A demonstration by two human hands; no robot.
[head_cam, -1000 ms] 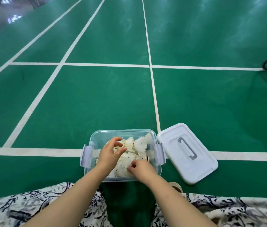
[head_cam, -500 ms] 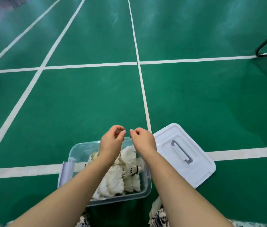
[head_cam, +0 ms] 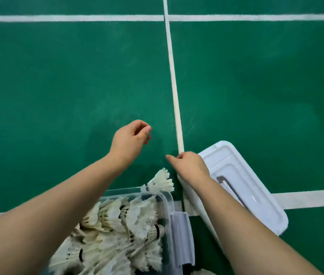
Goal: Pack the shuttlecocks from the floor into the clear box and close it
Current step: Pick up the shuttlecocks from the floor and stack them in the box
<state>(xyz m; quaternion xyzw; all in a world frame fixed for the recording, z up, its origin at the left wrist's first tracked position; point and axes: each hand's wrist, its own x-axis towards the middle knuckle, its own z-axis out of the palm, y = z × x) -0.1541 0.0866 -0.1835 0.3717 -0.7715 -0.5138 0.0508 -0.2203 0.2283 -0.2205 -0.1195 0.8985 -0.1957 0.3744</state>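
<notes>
Left hand and right hand hover clenched, empty, near the clear box of light, crushable shuttlecocks, probably best pinched by their corks.

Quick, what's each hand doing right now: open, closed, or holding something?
Left hand: closed, fingers curled, nothing visible in its grip.
Right hand: fingers curled, palm side hidden, cannot tell.

Both forearms are bare along their visible length; the left hand, beyond the far rim of the clear box, carries a reddish fleck at its fingertips, too blurred to identify; the right hand, past that box's far right corner, is bare.
</notes>
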